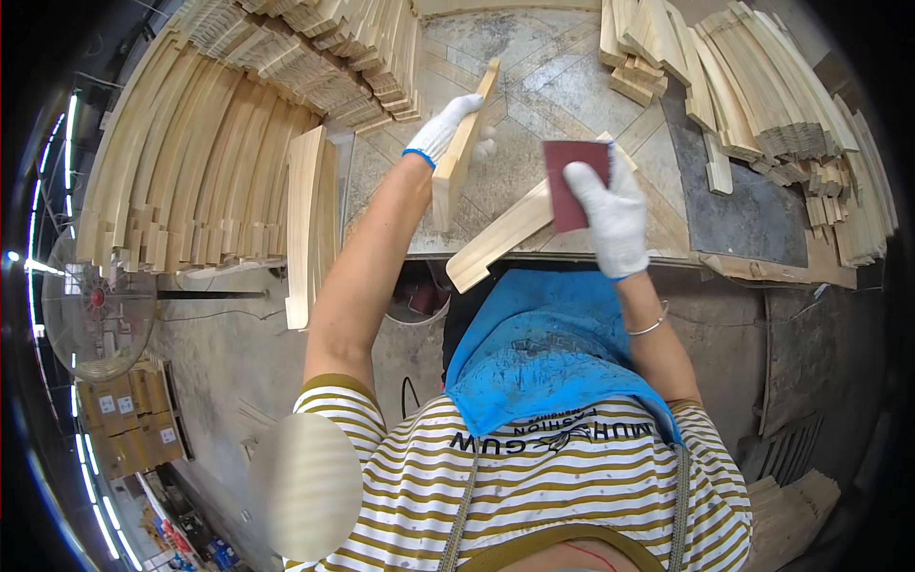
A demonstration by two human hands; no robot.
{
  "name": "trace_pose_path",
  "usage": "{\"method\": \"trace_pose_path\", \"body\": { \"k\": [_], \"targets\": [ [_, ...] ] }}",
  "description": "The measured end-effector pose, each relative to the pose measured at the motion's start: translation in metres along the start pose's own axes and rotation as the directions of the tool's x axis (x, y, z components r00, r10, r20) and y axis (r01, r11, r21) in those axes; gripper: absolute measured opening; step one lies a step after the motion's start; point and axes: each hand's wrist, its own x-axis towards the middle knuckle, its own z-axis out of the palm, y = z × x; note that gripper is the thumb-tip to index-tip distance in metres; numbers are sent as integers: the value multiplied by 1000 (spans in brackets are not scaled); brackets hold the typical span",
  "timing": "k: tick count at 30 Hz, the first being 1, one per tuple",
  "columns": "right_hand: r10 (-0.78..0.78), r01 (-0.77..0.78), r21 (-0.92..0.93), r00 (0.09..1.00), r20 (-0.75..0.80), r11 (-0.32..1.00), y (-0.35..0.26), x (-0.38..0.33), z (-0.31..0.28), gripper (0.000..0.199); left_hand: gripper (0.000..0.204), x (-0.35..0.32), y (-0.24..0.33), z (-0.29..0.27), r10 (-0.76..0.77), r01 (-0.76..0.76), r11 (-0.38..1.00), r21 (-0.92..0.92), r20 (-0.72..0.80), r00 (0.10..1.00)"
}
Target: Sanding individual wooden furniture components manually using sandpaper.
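My left hand (446, 130), in a white knitted glove with a blue cuff, grips a pale wooden slat (464, 143) that stands on edge above the worktable (534, 81). My right hand (615, 219), gloved in white too, holds a dark red sheet of sandpaper (576, 191) with the thumb pressed on its face. The sandpaper is apart from the held slat. Below the right hand, a second wooden slat (505, 238) with a notched end lies slantwise, jutting over the table's near edge; the hand and sandpaper hide part of it.
Tall stacks of curved wooden slats (191, 162) fill the table's left side. More slats (762, 86) are piled at the right, near a dark sheet (734, 191). A single slat (307, 229) overhangs the left near edge. A fan (100, 300) and cardboard boxes (129, 415) stand left.
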Motion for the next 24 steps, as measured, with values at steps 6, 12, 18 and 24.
{"method": "trace_pose_path", "body": {
  "k": [6, 12, 18, 24],
  "targets": [
    [-30, 37, -38, 985, 171, 999, -24, -19, 23, 28, 60, 2, 7, 4, -84, 84, 996, 12, -28, 996],
    [-696, 843, -465, 505, 511, 271, -24, 10, 38, 17, 46, 0, 6, 11, -110, 138, 978, -159, 173, 979],
    [-111, 134, 162, 983, -145, 978, -15, 7, 3, 22, 42, -20, 8, -2, 121, -119, 977, 176, -2, 993],
    [256, -393, 219, 844, 471, 893, 10, -56, -28, 60, 93, -43, -37, 32, 533, -531, 842, 94, -288, 796]
  ]
}}
